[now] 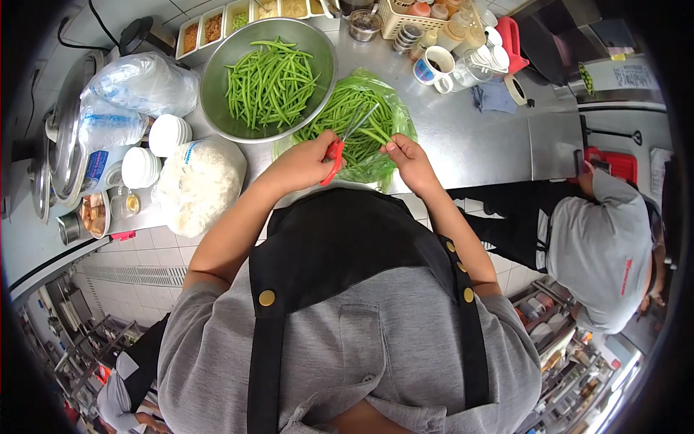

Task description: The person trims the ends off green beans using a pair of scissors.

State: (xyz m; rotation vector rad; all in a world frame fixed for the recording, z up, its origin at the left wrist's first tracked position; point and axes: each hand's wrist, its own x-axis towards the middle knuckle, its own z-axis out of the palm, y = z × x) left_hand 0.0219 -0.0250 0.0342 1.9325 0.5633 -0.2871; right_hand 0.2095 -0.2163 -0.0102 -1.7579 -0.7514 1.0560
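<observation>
My left hand [309, 160] is closed around the red handles of a pair of scissors [335, 154]. The metal blades point up and to the right and look parted. A few green beans [374, 133] are pinched in my right hand [409, 160], their ends close to the blades. Beneath both hands lies a pile of green beans [354, 101] in an open green plastic bag [402, 112]. Just beyond my left hand stands a large steel bowl [330, 54], with more green beans [271, 83] heaped inside.
On the left are a bag of white shreds [202, 184], white lidded tubs [141, 168] and clear plastic bags [148, 83]. Ingredient trays [213, 29] line the back. A mug [434, 66], a bottle basket [394, 22] and a blue cloth [494, 98] sit right. A co-worker [600, 246] stands at right.
</observation>
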